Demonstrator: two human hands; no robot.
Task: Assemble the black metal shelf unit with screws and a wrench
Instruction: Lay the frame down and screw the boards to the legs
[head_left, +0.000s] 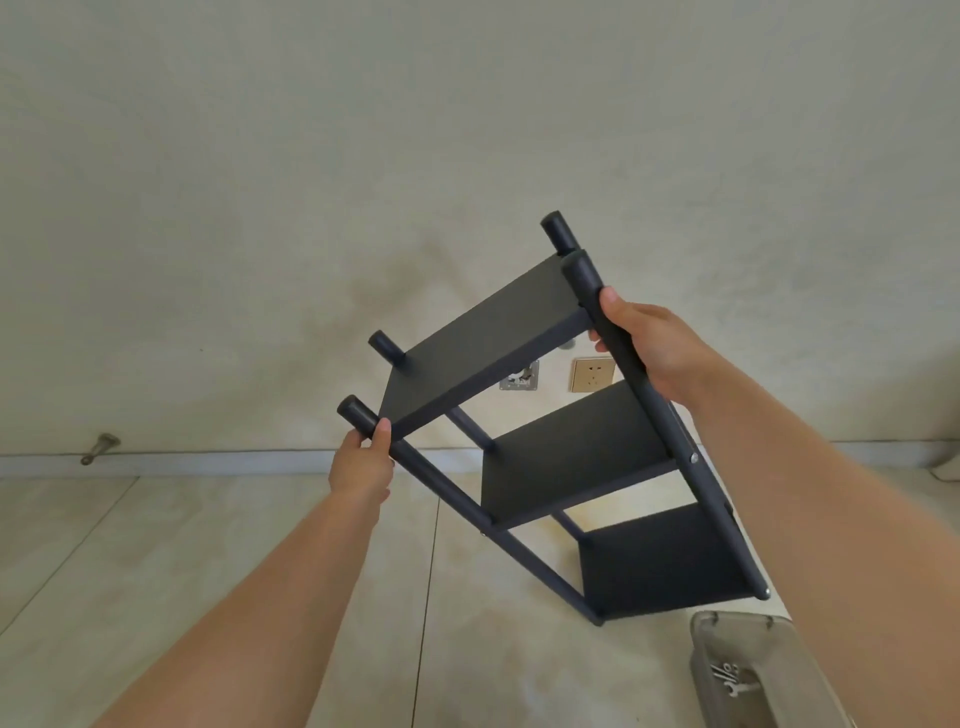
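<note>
Head view: a person holds a black metal shelf unit (561, 447) tilted in mid-frame, its top leaning toward the upper centre and its feet toward the lower right. Three dark shelf boards sit between four round posts, and a small screw head (693, 458) shows on the right-hand post beside the middle board. The lowest corner of the unit ends just above a grey tray (727, 654) at the bottom right of the frame; the tray is cut off by the right forearm and the frame's lower edge, and the small metal pieces (732, 680) inside it are too small to name with certainty.

The left hand (363, 467), left of centre, wraps its fingers round the near left post just below its capped end, thumb pressed on the post beside the top board's corner. The right hand (649, 348), right of centre, grips the near right post between the top and middle boards; its fingers curl behind the post and are mostly hidden.

Behind the unit, a pale wall meets a tiled floor (208, 571). A gold wall socket (592, 374) and a silver plate (519, 376) show through the gap under the top board, the plate partly covered. A small fitting (101, 448) juts from the wall at the left, above the skirting.
</note>
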